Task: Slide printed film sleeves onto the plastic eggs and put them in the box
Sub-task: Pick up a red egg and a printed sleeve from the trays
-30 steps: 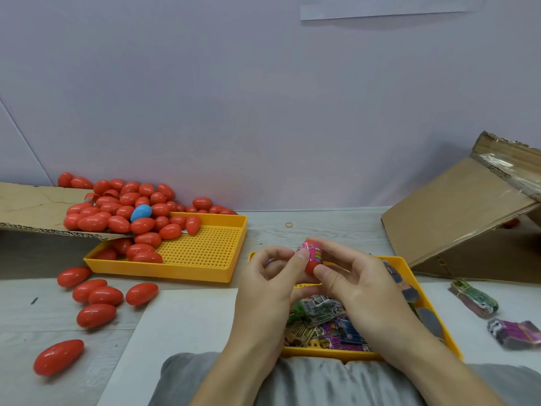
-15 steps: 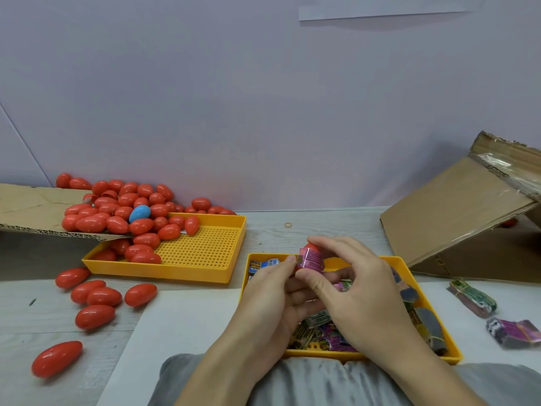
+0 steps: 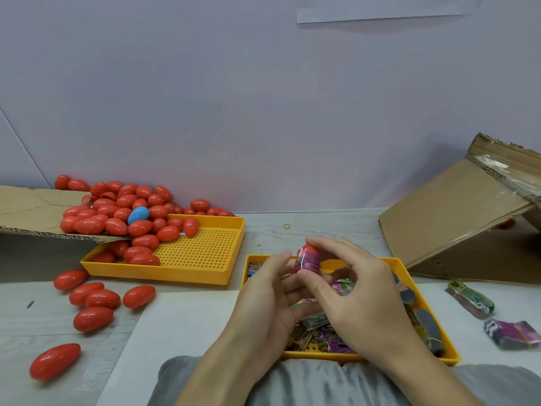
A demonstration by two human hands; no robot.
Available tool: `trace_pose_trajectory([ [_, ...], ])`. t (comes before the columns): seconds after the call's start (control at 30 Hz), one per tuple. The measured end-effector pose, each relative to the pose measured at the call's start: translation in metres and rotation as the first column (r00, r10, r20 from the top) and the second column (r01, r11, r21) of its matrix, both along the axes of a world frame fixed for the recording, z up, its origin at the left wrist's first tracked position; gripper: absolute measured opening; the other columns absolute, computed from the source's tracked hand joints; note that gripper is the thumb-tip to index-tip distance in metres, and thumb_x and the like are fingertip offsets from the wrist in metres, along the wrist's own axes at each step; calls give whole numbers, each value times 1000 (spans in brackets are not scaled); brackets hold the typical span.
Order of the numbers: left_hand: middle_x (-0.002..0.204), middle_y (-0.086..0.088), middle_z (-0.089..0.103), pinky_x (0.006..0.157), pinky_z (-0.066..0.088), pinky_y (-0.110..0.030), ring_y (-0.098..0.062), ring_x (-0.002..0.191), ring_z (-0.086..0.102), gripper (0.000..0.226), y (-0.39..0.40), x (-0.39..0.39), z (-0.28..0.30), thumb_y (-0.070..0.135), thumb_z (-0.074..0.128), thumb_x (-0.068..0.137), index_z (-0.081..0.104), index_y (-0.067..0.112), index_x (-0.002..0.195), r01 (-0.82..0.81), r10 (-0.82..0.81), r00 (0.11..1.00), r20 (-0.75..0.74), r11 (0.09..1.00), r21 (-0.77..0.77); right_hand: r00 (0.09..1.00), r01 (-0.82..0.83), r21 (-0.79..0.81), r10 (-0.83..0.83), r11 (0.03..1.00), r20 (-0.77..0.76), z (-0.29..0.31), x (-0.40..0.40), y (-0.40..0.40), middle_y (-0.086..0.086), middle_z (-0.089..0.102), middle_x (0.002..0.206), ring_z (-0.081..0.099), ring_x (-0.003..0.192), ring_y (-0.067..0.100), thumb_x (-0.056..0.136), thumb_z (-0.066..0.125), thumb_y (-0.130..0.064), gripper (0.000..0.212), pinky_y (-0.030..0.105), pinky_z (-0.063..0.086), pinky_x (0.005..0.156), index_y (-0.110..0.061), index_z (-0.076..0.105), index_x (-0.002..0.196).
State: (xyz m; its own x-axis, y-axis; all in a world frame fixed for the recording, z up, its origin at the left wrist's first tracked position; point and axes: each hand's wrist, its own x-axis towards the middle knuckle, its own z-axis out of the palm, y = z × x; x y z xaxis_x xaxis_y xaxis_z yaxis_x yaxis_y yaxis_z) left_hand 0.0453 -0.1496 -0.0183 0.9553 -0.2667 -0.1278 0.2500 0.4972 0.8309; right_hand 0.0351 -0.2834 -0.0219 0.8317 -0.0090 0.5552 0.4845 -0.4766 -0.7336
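Both hands are on one red egg [image 3: 309,249] with a pink sleeve [image 3: 308,260], above the sleeve tray [image 3: 402,266]: right hand [image 3: 360,291] pinches it, left hand [image 3: 270,294] fingertips touch its side. Box [image 3: 456,212] sits far right.

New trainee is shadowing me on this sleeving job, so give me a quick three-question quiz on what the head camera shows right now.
1. True or false: the blue egg lies among the red eggs.
2. What is the right hand holding?
3. The loose film sleeves lie in: A) perforated tray B) near tray C) cardboard box

Key: 1 true; 2 a red egg with a pink sleeve; 3 B.
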Motion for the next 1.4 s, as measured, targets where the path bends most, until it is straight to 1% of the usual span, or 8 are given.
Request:
trace_pose_trajectory([
  [0.2,101,-28,72,73,62,-31,-32,89,74,32,0,-1,-2,21,68,77,74,-3,97,-56,56,998,-11,998,-1,999,-27,20,28,999,-37,-3,2,0,-25,66,106,61,107,1,81,66,-37,38,36,54,88,-31,67,119],
  [0.43,83,-19,72,57,58,-26,-23,70,72,34,1,1,-6,15,78,67,62,0,93,-196,197,979,45,980,-13,998,64,-162,-59,985,32,-4,0,9,-23,53,104,56,102,0,78,72,-39,39,6,43,77,-40,53,112],
  [0.6,81,-19,74,61,58,-25,-24,77,74,52,-4,1,-9,29,84,52,61,0,89,-266,253,959,131,960,88,992,129,-246,-123,961,39,-4,0,11,-23,54,101,54,99,-5,85,62,-41,26,5,42,79,-39,57,111],
  [0.73,80,-12,75,54,56,-28,-22,70,73,60,-8,2,-9,46,78,54,64,4,94,-256,233,962,144,952,166,972,144,73,-127,987,-197,-2,1,9,-17,69,93,66,92,4,87,65,-39,16,18,55,73,-37,68,102],
  [0.87,84,-7,76,56,56,-32,-20,69,72,67,-6,3,-8,57,74,50,65,14,100,-235,215,971,106,943,236,893,284,604,23,744,-449,13,18,-13,-3,75,87,70,85,7,91,69,-19,14,22,54,73,-15,72,104],
  [1.1,78,-10,75,51,57,-36,-26,67,67,40,-3,7,-6,34,72,68,64,9,99,-202,197,979,45,954,221,967,226,958,78,179,-243,100,61,-98,7,61,87,61,76,16,98,55,-16,16,24,47,63,-2,59,107],
  [1.23,74,-12,73,51,56,-38,-30,70,64,16,-2,10,-3,18,61,92,62,5,101,-188,187,982,24,957,219,969,248,965,-7,81,-248,135,79,-147,13,59,98,58,74,19,99,50,-10,14,27,50,59,-5,53,112],
  [1.4,83,-18,72,51,55,-37,-32,71,64,17,-2,9,-2,17,57,96,66,4,100,-182,182,983,22,961,207,939,311,929,85,202,-333,122,76,-147,27,55,117,59,81,23,107,38,-23,40,25,52,60,6,37,135],
])
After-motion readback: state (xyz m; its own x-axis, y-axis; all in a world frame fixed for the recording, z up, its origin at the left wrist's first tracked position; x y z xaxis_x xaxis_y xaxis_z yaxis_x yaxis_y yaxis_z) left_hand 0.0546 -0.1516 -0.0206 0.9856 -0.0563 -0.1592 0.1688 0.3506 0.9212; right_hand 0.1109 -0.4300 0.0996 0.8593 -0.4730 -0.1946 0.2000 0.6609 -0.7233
